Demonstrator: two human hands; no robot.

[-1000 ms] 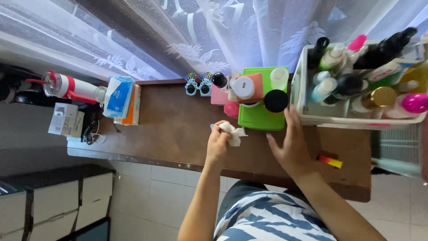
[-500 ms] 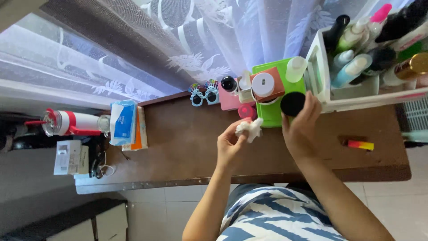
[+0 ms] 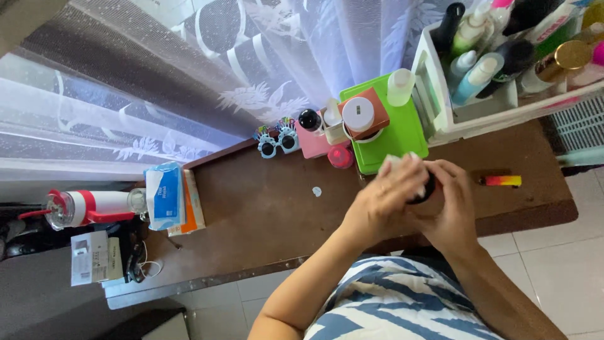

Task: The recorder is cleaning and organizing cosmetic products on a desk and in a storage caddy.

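Both hands meet above the brown table (image 3: 264,201), just in front of a green tray (image 3: 402,135). My right hand (image 3: 450,208) grips a small black-lidded jar (image 3: 426,189), mostly hidden by fingers. My left hand (image 3: 384,195) presses a crumpled white tissue (image 3: 395,162) against the jar's top. On the green tray stand a brown box with a round white lid (image 3: 360,114) and a small pale bottle (image 3: 401,87).
A white organiser (image 3: 440,107) full of bottles stands at the back right. Blue toy glasses (image 3: 275,140), a pink box (image 3: 313,142), a tissue pack (image 3: 165,195), a red-and-white bottle (image 3: 85,206) and a red-yellow stick (image 3: 501,181) lie about. A lace curtain (image 3: 220,69) hangs behind.
My right hand lifted the black-lidded jar off the green tray and drew it toward me. My left hand brought the tissue onto it. The view tilted and shifted.
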